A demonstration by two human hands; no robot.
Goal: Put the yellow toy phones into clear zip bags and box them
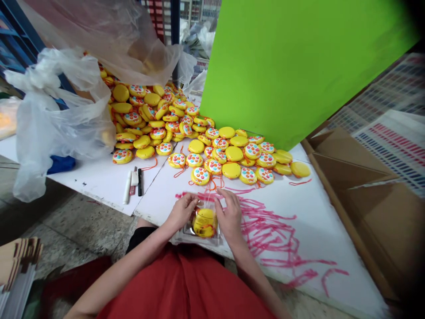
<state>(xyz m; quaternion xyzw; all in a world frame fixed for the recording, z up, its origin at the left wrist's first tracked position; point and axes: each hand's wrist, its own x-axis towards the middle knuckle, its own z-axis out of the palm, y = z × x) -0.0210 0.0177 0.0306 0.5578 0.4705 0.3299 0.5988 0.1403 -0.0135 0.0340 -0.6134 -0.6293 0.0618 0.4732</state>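
Observation:
A round yellow toy (pixel 204 222) lies inside a clear plastic bag (pixel 212 239) at the near edge of the white table. My left hand (pixel 182 212) is at the bag's upper left, its thumb and fingertips pinched together on the bag's edge. On the other side, my right hand (pixel 230 215) rests against the bag's upper right, thumb and fingers apart. Just beyond my hands sit several yellow toys (pixel 231 170) with coloured dots and orange cords, some with the plain side up.
A large pile of yellow toys (pixel 152 115) spills from a translucent plastic bag (pixel 66 119). Markers (pixel 127 188) lie left of my hands. A green board (pixel 282 66) stands behind; an open cardboard box (pixel 358 199) is at the right. Pink scribbles mark the white table (pixel 308 230).

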